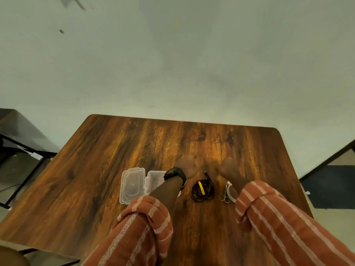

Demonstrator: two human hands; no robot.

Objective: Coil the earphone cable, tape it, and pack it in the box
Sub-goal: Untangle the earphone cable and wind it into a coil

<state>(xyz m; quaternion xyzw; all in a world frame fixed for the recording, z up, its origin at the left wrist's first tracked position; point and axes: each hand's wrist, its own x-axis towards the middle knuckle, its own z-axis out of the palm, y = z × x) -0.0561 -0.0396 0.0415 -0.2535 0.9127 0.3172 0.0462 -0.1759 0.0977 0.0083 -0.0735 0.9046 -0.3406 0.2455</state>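
Note:
A black earphone cable (pixel 202 191) with a yellow remote lies in a loose coil on the wooden table (pixel 115 150), between my forearms. My left hand (pixel 187 166) and my right hand (pixel 229 167) rest just beyond the coil, blurred, fingers curled, with nothing visible in them. An open clear plastic box (pixel 153 179) sits left of my left wrist, its hinged lid (pixel 132 184) lying flat beside it. A white tape roll (pixel 229 191) and small scissors (pixel 224 197) lie under my right forearm, partly hidden.
The table's far edge meets a pale wall. Dark furniture (pixel 19 135) stands off the left edge, and a dark frame (pixel 330 162) off the right. A black watch (pixel 175 174) is on my left wrist.

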